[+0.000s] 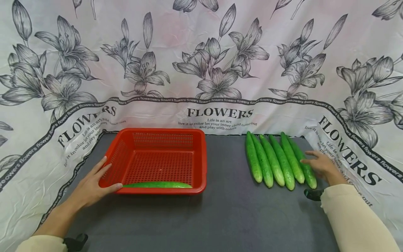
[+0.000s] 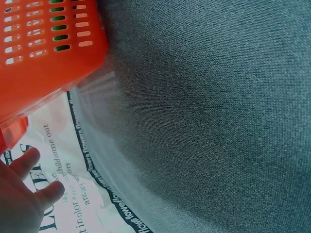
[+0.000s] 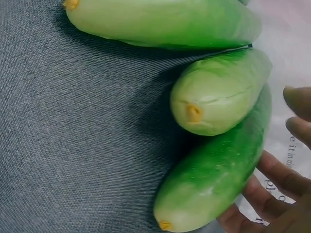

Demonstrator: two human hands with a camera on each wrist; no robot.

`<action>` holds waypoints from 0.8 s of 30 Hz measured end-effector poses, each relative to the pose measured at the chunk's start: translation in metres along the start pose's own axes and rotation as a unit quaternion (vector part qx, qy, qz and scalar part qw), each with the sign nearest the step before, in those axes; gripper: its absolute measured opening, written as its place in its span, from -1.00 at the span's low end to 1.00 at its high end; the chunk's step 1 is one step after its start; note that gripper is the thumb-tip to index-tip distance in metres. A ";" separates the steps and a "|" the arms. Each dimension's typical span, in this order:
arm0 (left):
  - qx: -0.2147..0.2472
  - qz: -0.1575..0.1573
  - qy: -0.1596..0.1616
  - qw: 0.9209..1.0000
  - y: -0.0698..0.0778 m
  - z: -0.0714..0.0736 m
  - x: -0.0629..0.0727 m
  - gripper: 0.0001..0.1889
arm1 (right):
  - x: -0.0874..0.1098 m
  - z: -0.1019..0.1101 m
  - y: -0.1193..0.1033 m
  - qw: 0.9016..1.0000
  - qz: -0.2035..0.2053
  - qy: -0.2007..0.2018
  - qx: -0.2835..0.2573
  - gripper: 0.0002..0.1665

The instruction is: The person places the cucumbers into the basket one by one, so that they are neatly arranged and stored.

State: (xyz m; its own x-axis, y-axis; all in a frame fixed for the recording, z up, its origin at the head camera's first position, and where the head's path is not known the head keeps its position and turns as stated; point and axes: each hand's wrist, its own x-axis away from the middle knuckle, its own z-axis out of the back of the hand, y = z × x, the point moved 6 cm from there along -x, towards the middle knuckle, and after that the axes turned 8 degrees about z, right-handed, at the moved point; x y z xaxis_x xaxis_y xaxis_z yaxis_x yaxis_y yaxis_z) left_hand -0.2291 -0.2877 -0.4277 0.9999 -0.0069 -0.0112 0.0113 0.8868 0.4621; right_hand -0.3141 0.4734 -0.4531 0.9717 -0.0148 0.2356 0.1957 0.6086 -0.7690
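Observation:
A red plastic basket (image 1: pixel 203 157) stands at the left of the table, with one cucumber (image 1: pixel 157 184) lying along its front wall. My left hand (image 1: pixel 91 185) is at the basket's front left corner, fingers extended along the left side and thumb at the front rim. Only fingertips of that hand show in the left wrist view, beside the basket (image 2: pixel 53 77). On the right lie several green cucumbers (image 1: pixel 273 161) side by side. My right hand (image 1: pixel 321 166) is spread beside the rightmost cucumber (image 1: pixel 310 175); in the right wrist view some fingers lie against that cucumber (image 3: pixel 209 179).
Dark grey cloth (image 1: pixel 226 210) covers the table. A white floral curtain (image 1: pixel 220 115) hangs behind it and runs along both sides. The gap between basket and cucumbers shows bare grey cloth.

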 end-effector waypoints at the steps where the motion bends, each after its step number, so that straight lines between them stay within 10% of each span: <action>1: 0.000 0.001 0.000 1.000 0.000 0.000 0.000 -0.02 | 0.000 -0.001 0.001 1.000 -0.006 0.000 -0.001 -0.02; 24: 0.001 -0.009 0.014 1.000 0.000 0.002 0.000 -0.05 | 0.003 -0.003 0.011 0.994 -0.029 0.055 0.089 -0.14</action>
State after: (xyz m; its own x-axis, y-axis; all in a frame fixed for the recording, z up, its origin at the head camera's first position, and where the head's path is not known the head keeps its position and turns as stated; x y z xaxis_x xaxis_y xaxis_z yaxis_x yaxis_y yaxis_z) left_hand -0.2293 -0.2886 -0.4254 0.9990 -0.0098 -0.0437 0.0290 0.8857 0.4633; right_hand -0.3087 0.4773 -0.4623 0.9701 -0.1344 0.2020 0.2344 0.7346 -0.6367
